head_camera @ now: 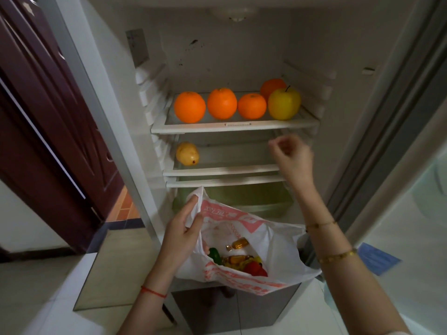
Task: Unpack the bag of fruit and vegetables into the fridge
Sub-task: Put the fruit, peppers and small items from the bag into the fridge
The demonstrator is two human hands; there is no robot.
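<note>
My left hand [185, 228] grips the rim of a white and pink plastic bag [273, 247] below the open fridge. Inside the bag lie a green vegetable [214, 255], a red one [255, 268] and wrapped sweets [238, 244]. My right hand [290, 153] hovers, loosely curled and holding nothing, in front of the second shelf [225, 169]. Several oranges [222, 103] and a yellow apple [284, 103] sit on the upper shelf [232, 126]. A yellow pear [187, 153] lies at the left of the second shelf.
A clear crisper drawer [266, 206] sits below the shelves, behind the bag. The fridge door [391, 131] stands open on the right. A dark wooden door [46, 112] is at the left. White tiled floor [41, 298] lies below.
</note>
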